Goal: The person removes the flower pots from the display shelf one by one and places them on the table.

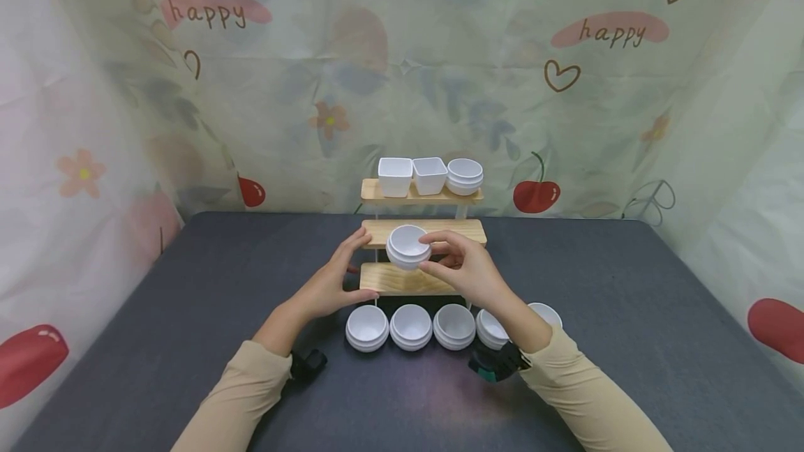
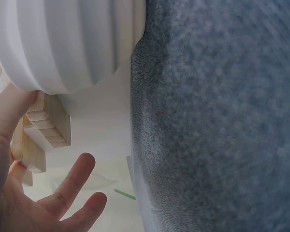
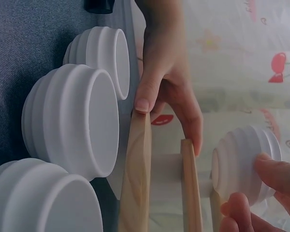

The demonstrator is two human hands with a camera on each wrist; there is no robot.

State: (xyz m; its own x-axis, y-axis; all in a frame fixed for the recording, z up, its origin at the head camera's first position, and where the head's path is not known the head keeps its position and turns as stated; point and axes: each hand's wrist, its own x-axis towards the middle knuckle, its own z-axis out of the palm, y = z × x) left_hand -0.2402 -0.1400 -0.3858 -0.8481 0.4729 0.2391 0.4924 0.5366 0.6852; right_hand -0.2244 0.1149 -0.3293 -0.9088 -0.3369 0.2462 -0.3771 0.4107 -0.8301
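Head view: right hand (image 1: pixel 467 268) pinches round white pot (image 1: pixel 406 246) between thumb and fingers; left hand (image 1: pixel 328 281), fingers spread, touches tiered stand (image 1: pixel 402 282).

Frame centre: stand (image 1: pixel 370 192) on table (image 1: pixel 597 284), three pots (image 1: pixel 430 178) along its top. Before its lower shelves (image 1: pixel 384 282), one pot (image 1: pixel 405 251) between left hand (image 1: pixel 329 286) and right hand (image 1: pixel 465 267). Below, five pots (image 1: pixel 411 330) in a row; curtain (image 1: pixel 433 40) behind.

Cherry-printed fabric (image 1: pixel 440 33) hangs behind a dark grey table (image 1: pixel 615 298).
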